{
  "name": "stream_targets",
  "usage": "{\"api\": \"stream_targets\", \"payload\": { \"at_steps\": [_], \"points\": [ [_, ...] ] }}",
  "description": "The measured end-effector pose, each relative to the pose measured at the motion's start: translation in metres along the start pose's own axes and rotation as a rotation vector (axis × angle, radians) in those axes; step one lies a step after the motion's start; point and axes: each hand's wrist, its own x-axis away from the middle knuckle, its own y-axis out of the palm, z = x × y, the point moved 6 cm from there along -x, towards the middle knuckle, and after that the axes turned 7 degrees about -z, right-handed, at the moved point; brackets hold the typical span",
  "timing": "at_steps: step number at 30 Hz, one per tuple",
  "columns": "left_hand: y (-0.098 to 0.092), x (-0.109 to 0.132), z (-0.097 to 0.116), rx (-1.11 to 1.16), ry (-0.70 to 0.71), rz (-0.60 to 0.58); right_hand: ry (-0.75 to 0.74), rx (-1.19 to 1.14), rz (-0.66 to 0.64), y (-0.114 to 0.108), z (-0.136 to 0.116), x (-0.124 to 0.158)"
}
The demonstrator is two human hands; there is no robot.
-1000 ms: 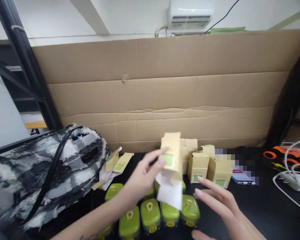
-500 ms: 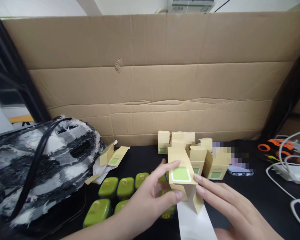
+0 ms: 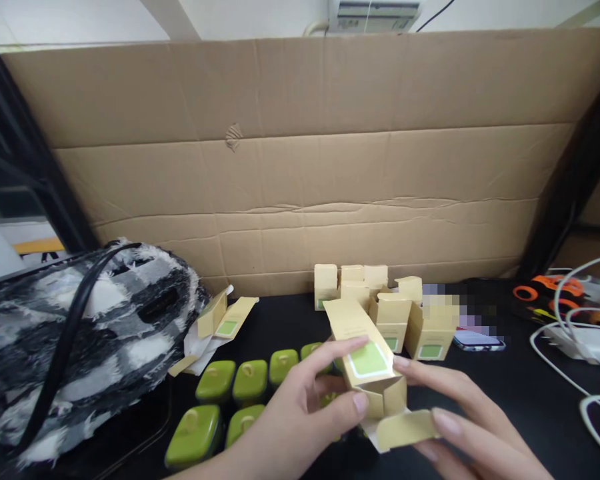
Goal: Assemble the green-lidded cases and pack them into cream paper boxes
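A cream cardboard box with a green label is in front of me, tilted, its flapped end towards me. My left hand grips it from the left, fingers over the label side and thumb at the lower edge. At the right edge, my right hand has a fingertip against the box, while its thumb and other fingers pinch the end flap. Several green-lidded containers stand in rows left of the box, some hidden behind my left hand.
Several cream boxes stand behind the held one. Flattened cartons lie at left beside a black-and-white shaggy bag. A phone, white cables and an orange-black object lie at right. A cardboard panel rises behind.
The held box has turned and tipped, so its end opening shows more. My right hand has moved down and now pulls the end flap outward to the right.
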Motion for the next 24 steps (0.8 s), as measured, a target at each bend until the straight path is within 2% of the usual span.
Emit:
{"api": "stream_targets", "payload": {
  "at_steps": [4, 8, 14, 18, 20, 22, 24],
  "points": [
    [0.003, 0.003, 0.005, -0.011, 0.032, 0.001, 0.062, 0.046, -0.001, -0.001, 0.002, -0.002],
    [0.004, 0.004, 0.005, -0.083, 0.047, -0.023, 0.036, 0.036, -0.038, 0.001, 0.003, 0.001],
    [0.001, 0.007, -0.003, -0.245, 0.025, 0.026, 0.094, -0.007, 0.059, -0.004, 0.007, 0.001],
    [-0.001, 0.009, -0.004, -0.32, 0.011, 0.064, 0.082, -0.013, 0.005, -0.003, 0.006, -0.003],
    [0.001, 0.01, -0.004, -0.344, 0.009, 0.045, 0.085, -0.029, -0.003, -0.004, 0.006, -0.003],
    [0.005, 0.011, -0.005, -0.325, -0.001, 0.003, 0.094, -0.038, 0.035, -0.006, 0.006, -0.001],
    [0.01, 0.011, -0.006, -0.215, 0.006, -0.023, 0.109, -0.022, 0.075, -0.009, 0.005, 0.001]
  ]
}}
